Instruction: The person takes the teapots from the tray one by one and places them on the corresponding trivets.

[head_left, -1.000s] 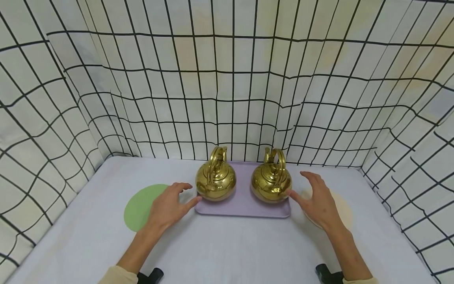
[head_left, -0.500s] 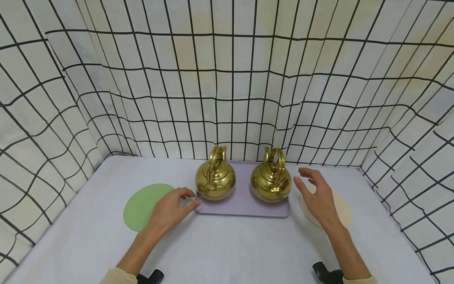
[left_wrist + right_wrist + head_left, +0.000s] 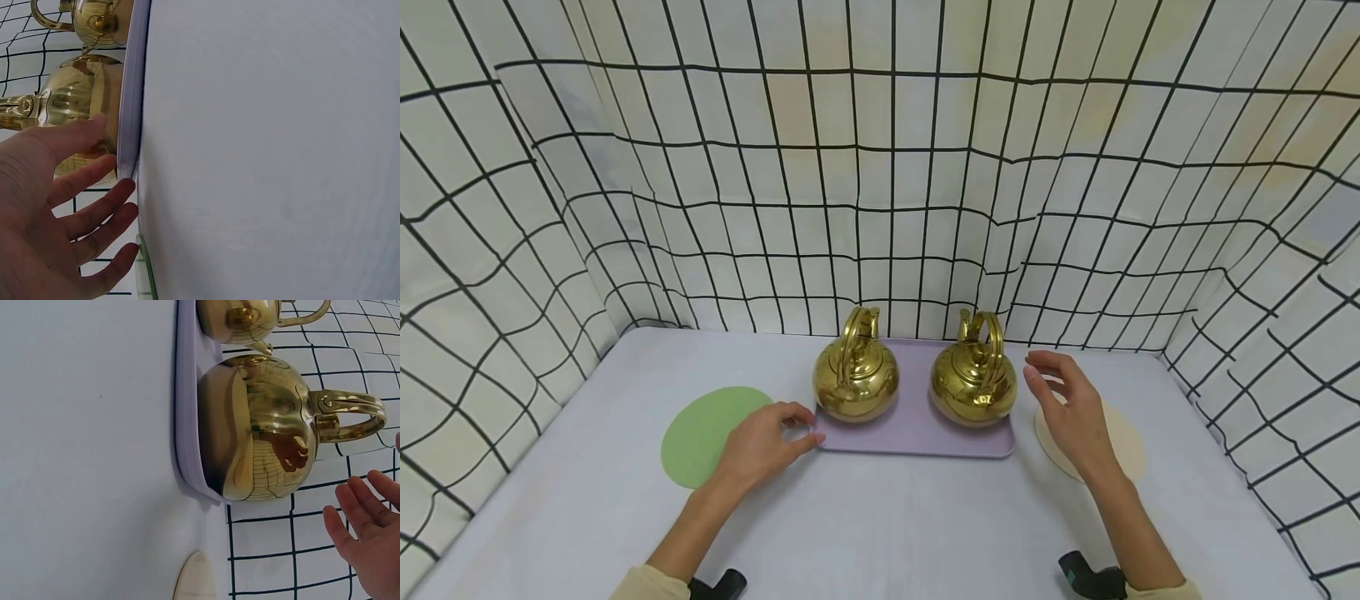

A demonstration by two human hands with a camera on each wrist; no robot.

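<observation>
Two shiny gold teapots with arched top handles stand upright on a lilac tray (image 3: pixel 917 442). My left hand (image 3: pixel 763 446) is at the tray's left front corner, thumb and index finger reaching toward its edge below the left teapot (image 3: pixel 855 383). In the left wrist view its fingers (image 3: pixel 94 215) are spread and relaxed, the thumb overlapping that teapot's belly. To the right of the right teapot (image 3: pixel 973 387), my right hand (image 3: pixel 1075 417) hovers with loosely bent fingers and nothing in them. A gap separates it from that teapot (image 3: pixel 269 437) in the right wrist view.
A round green mat (image 3: pixel 700 437) lies partly behind the left hand. Behind the right hand is a round cream mat (image 3: pixel 1123 446). White cloth covers the table (image 3: pixel 910 533), and white panels with a black grid (image 3: pixel 880 183) enclose the back and sides.
My right hand has drawn back from the right teapot, its thumb lifting away and up. The left hand has shifted slightly, its thumb a little lower. Teapots and tray stay put.
</observation>
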